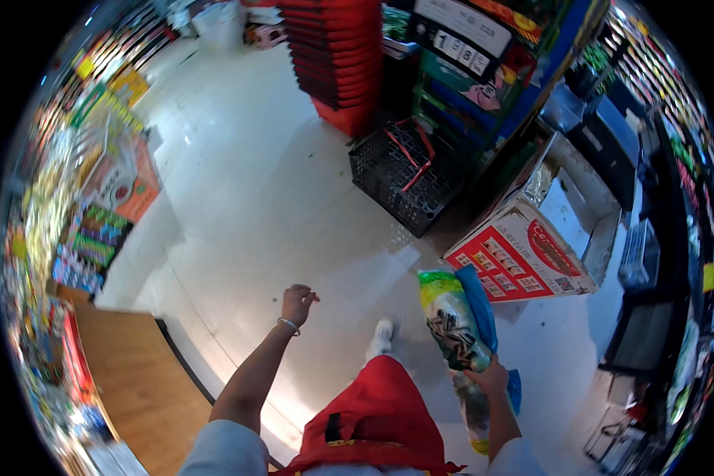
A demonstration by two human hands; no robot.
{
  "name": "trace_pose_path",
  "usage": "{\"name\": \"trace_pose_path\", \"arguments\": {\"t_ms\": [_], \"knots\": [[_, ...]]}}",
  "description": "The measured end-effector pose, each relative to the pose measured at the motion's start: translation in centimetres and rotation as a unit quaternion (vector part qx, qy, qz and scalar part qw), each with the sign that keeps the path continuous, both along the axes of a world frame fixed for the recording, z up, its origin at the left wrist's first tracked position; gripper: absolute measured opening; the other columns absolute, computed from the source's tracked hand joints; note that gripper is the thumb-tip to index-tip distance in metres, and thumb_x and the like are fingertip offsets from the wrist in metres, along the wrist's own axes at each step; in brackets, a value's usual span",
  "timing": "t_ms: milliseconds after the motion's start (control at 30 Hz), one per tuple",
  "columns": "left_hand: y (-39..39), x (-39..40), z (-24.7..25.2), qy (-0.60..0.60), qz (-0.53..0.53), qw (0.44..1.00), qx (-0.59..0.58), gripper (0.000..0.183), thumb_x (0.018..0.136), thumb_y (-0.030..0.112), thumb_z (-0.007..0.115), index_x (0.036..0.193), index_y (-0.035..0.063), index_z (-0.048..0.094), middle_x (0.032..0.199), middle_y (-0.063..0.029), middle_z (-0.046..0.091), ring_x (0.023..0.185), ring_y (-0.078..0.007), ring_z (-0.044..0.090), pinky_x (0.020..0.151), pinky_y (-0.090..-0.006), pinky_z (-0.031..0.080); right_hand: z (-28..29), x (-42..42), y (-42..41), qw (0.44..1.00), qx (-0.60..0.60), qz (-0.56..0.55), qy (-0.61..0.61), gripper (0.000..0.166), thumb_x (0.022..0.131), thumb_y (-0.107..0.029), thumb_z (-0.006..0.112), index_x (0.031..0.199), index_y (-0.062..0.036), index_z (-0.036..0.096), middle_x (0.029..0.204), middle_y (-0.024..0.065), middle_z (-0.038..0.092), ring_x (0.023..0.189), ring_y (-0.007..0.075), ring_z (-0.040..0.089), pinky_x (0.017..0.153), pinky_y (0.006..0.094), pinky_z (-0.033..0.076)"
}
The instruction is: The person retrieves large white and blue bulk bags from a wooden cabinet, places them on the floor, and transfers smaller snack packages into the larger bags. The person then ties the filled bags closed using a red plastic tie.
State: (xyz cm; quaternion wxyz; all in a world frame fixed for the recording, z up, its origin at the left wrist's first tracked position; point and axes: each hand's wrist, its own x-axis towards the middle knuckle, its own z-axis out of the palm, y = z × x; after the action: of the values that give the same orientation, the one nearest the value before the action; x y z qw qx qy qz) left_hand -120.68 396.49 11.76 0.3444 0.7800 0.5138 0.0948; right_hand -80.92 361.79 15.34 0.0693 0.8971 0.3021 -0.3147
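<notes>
My right hand [489, 376] grips long plastic packages near their middle. The upper package [454, 318] is printed yellow-green and white with dark lettering; its contents cannot be made out. Blue plastic [481, 309] lies along its right side and shows again below my wrist. Another clear package part [475, 410] with a yellow end hangs beneath the hand. My left hand [297, 304], with a bracelet at the wrist, hangs over the pale floor with loosely bent fingers and holds nothing.
A black shopping basket [404, 178] with red handles stands on the floor ahead. Behind it rises a stack of red baskets [342, 65]. An open cardboard carton [520, 256] stands to the right. At left are a wooden counter [134, 381] and goods displays [125, 178].
</notes>
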Motion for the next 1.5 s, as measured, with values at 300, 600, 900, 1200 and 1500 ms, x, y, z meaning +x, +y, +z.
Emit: {"name": "trace_pose_path", "arguments": {"t_ms": [300,600,900,1200,1500], "knots": [[25.4,19.8,-4.0,0.103,-0.227,0.968,0.034,0.033,0.069,0.011,0.069,0.101,0.0093,0.06,0.113,-0.0135,0.053,0.108,-0.0316,0.047,0.091,-0.0408,0.04,-5.4,-0.9,8.2,0.985,-0.053,-0.16,0.041,0.099,0.05,-0.058,0.073,0.122,0.0003,0.039,0.089,0.0175,0.063,0.083,0.0331,0.061,0.076,0.0428,0.044],[43.4,45.6,-12.6,0.3,-0.484,0.802,0.18,0.041,0.074,0.011,0.06,0.115,0.0113,0.054,0.131,-0.0049,0.038,0.115,-0.0314,0.04,0.095,-0.041,0.038,-8.0,-7.0,15.0,0.906,-0.019,-0.419,0.056,0.09,0.044,-0.05,0.077,0.114,-0.0051,0.044,0.09,0.0173,0.063,0.085,0.0359,0.06,0.08,0.0442,0.042],[52.9,64.3,-27.3,0.291,-0.536,0.76,0.224,0.071,0.076,-0.007,0.04,0.14,0.0138,0.019,0.146,-0.0105,0.017,0.112,-0.0347,0.048,0.087,-0.042,0.044,-13.2,-16.7,23.9,0.831,-0.082,-0.549,-0.002,0.084,0.04,-0.05,0.079,0.101,-0.0004,0.049,0.072,0.0199,0.06,0.066,0.0401,0.058,0.057,0.0462,0.045],[56.4,65.5,-28.5,0.291,-0.586,0.625,0.426,0.023,0.08,0.027,0.052,0.074,0.0108,0.068,0.084,-0.0097,0.065,0.101,-0.0291,0.052,0.076,-0.0428,0.043,-13.7,-22.2,34.5,0.792,-0.068,-0.607,0.024,0.069,0.044,-0.041,0.08,0.092,-0.0032,0.05,0.076,0.0176,0.06,0.074,0.0383,0.054,0.069,0.044,0.041],[52.2,61.9,-3.9,0.082,-0.333,0.9,-0.27,0.033,0.089,0.043,0.048,0.093,0.0106,0.051,0.055,0.0056,0.034,0.039,-0.0037,0.024,0.036,-0.0215,0.019,-8.3,-25.6,38.3,0.703,0.038,-0.71,-0.036,0.073,0.044,-0.041,0.081,0.099,-0.0034,0.049,0.078,0.019,0.059,0.076,0.0407,0.055,0.066,0.0477,0.043]]}}
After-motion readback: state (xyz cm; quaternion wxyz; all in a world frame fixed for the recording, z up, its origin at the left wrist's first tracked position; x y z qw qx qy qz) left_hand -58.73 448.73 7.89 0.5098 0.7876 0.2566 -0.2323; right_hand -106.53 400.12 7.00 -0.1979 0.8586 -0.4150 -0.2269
